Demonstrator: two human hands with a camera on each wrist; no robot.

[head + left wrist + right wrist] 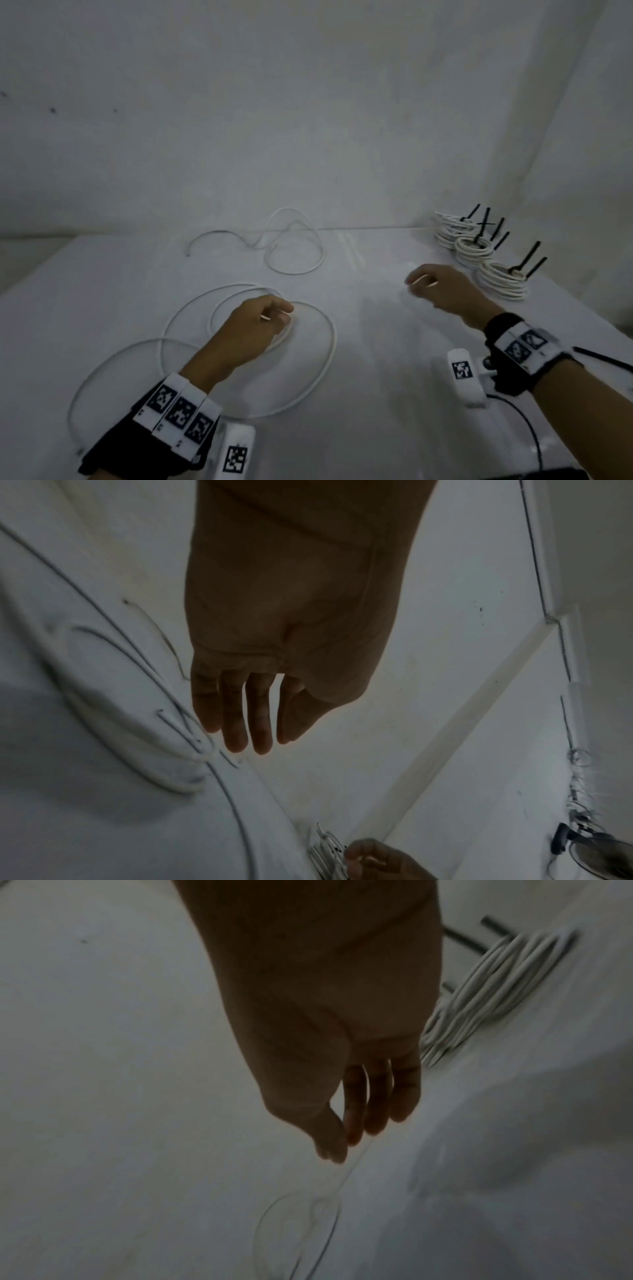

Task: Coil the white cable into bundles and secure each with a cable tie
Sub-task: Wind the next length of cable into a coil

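Note:
A long white cable (329, 349) lies in wide loose loops on the white table (102, 308). My left hand (281, 315) hovers over these loops. In the left wrist view its fingers (236, 734) hang straight and relaxed beside the cable (143, 737), gripping nothing. A second loose white cable (294, 270) lies further back. My right hand (419, 284) is blurred, just left of the tied bundles. In the right wrist view its fingers (377, 1110) hang loosely and hold nothing I can make out. Three coiled white bundles (503, 284) with black cable ties (531, 255) sit at the back right, also seen as bundles (486, 988).
A white wall (308, 120) closes the table's far edge and right side. Pale thin strips (349, 253) lie between the far cable and the bundles. A black strip (603, 358) lies at the right edge, and a black cord (527, 425) runs near my right wrist.

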